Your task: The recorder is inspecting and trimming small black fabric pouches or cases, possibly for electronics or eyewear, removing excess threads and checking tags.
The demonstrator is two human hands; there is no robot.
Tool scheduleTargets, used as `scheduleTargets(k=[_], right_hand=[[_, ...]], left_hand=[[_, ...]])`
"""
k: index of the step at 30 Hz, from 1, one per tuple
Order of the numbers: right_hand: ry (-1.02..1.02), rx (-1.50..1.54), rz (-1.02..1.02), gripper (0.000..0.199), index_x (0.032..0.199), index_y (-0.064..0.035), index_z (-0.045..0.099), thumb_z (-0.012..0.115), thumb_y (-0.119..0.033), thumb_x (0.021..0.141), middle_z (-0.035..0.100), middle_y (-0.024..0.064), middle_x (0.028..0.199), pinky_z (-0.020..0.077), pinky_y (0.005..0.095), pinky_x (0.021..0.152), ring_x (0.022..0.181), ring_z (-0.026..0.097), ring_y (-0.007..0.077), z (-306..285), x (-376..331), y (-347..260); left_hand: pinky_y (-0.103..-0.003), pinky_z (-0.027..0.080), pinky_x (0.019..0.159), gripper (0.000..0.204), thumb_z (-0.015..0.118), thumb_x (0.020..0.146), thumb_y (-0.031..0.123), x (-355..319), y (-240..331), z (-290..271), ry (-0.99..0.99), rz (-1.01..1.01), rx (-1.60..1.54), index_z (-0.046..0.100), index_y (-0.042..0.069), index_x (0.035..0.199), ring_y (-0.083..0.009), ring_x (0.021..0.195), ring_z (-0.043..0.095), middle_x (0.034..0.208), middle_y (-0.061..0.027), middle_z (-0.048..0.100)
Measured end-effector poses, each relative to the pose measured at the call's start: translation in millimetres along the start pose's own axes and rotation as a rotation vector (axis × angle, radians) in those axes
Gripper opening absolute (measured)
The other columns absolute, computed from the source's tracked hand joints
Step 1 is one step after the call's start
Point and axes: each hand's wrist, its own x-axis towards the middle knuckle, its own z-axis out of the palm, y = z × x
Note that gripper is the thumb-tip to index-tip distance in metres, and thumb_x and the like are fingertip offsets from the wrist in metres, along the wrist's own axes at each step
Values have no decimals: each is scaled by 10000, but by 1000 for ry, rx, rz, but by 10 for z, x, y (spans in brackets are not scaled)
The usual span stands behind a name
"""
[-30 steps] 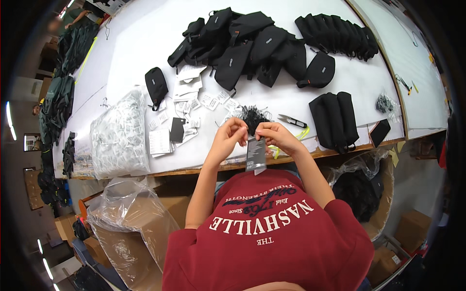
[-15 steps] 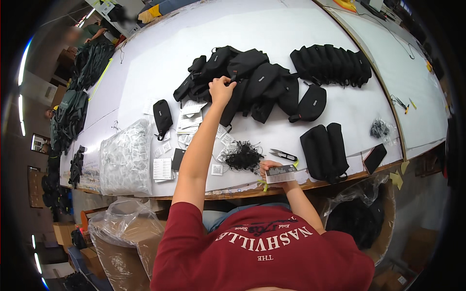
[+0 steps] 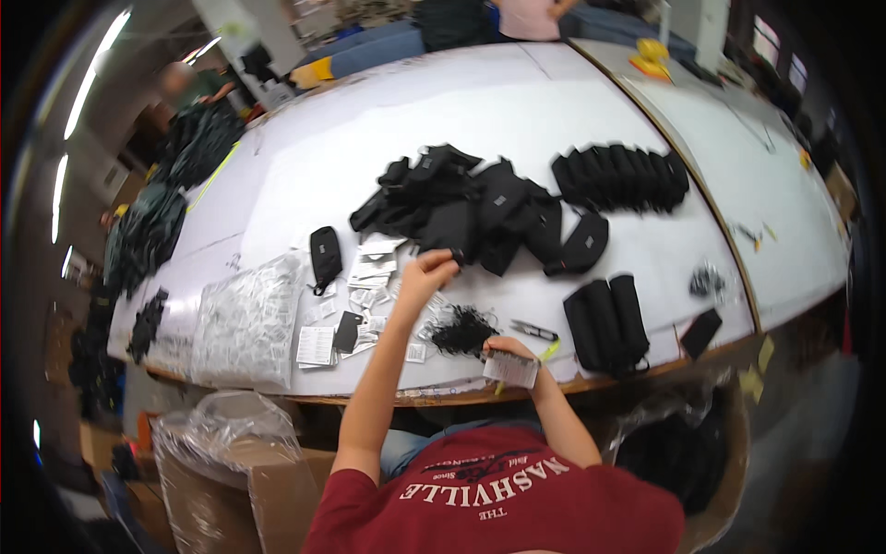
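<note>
since half a second ago the left hand (image 3: 430,271) has drawn back from the heap of black pouches (image 3: 466,212) and now sits at its near edge, arm stretched out across the white table (image 3: 517,111), fingers pinched shut on a black pouch at the pile's rim. the right hand (image 3: 506,352) stays low by the table's front edge, wrist bent, fingers closed on a small grey card tag (image 3: 512,369).

between the two hands lies one tangle of black cords (image 3: 460,330), and just right of it one pair of snips (image 3: 535,330). right again, a neat stack of black pouches (image 3: 606,323) lies flat; i cannot count them surely. one lone pouch (image 3: 324,258) lies to the left, beside a scatter of paper tags (image 3: 369,286) and one clear bag (image 3: 245,319). a second row of pouches (image 3: 623,177) sits farther back.

beyond the heap the tabletop runs open and bare.
</note>
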Motion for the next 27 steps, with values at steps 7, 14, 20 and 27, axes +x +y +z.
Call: scheduleTargets(k=[7,14,20,27], right_hand=[[322,-471,-403,134,907,-5,677,610,-119,890,555,-43,617,305,185,461,500,410,15,550,-73,-503],[355,-850,-409,113,889,0,633,629,-109,857,550,-22,585,336,210,479,535,453,25,768,42,-327],[482,-914,-617,99,897,4,638,614,-86,863,565,6,601,351,213,486,534,458,34,1047,-163,-415],[324,-1222,-511,143,940,-27,645,637,-101,818,612,119,660,435,287,522,532,576,186,1051,-222,-388]], left_hand=[[-213,447,520,347,632,859,89,-835,-274,118,46,-78,-276,589,-42,1178,-70,554,544,817,-54,647],[-188,406,454,354,649,848,102,-1136,-246,181,45,-155,-389,598,-37,1169,-58,535,526,794,-46,652],[-183,377,430,284,668,839,122,-1256,-311,196,110,-123,-291,655,-8,1091,-31,524,500,710,-25,644],[-173,376,482,182,698,808,77,-1440,-247,247,211,-184,-266,699,-1,973,-25,580,522,728,5,649]])
